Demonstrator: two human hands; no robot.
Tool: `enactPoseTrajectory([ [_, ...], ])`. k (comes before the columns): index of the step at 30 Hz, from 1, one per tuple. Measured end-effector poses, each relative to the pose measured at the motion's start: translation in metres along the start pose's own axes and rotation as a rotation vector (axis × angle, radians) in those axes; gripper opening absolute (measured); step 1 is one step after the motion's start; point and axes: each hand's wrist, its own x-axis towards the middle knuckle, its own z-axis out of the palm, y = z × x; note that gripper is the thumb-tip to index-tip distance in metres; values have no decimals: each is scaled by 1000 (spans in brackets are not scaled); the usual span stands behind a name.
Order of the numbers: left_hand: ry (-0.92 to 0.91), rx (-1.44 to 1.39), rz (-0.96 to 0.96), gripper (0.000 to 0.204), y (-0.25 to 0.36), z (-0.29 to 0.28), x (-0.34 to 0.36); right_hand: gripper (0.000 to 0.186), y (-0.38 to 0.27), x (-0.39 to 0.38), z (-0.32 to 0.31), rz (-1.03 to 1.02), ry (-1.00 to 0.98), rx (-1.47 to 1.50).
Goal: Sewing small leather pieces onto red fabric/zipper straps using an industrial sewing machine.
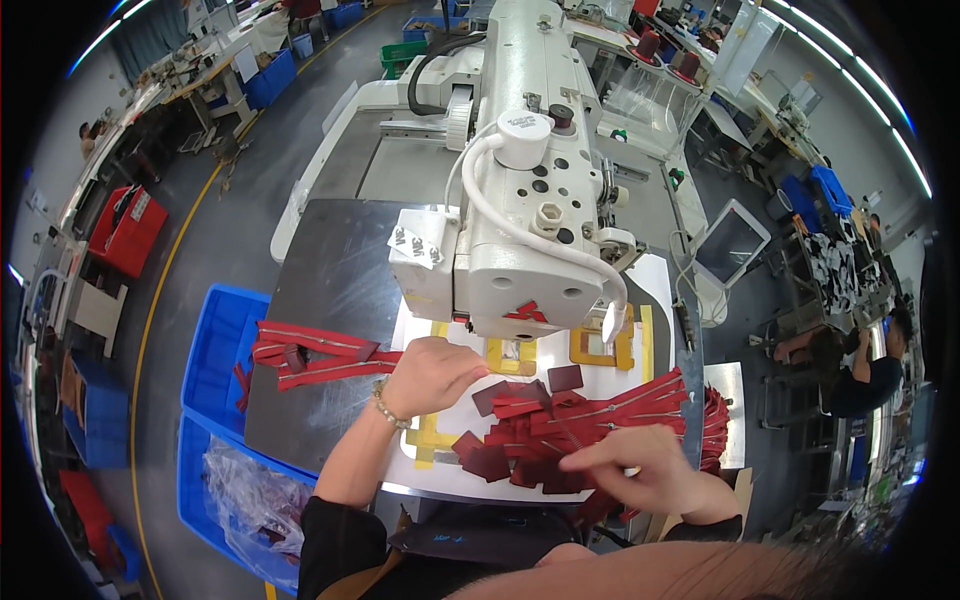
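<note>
My left hand, a beaded bracelet at its wrist, is closed, its fingers pressed together close to a yellow-edged frame under the white sewing machine head. Whatever those fingers hold is hidden. Red zippers stretch leftward from behind that wrist. My right hand hovers over or touches a pile of red zippers, its index finger stretched out toward dark red square patches and the other fingers curled. I see nothing held in it. A loose dark red patch lies just beyond the pile.
Another yellow frame sits to the right under the machine. Blue bins stand left of the metal table, one with clear plastic. At right are a tablet screen and a seated person. A red bin stands far left.
</note>
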Motion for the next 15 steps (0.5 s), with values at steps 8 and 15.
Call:
enactPoseTrajectory([
  [8,-432,-681,-557,31,-2,-40,8,53,11,20,123,-193,-213,443],
  [15,-727,-1081,-569,30,-4,-28,-36,76,30,46,171,-188,-498,636],
])
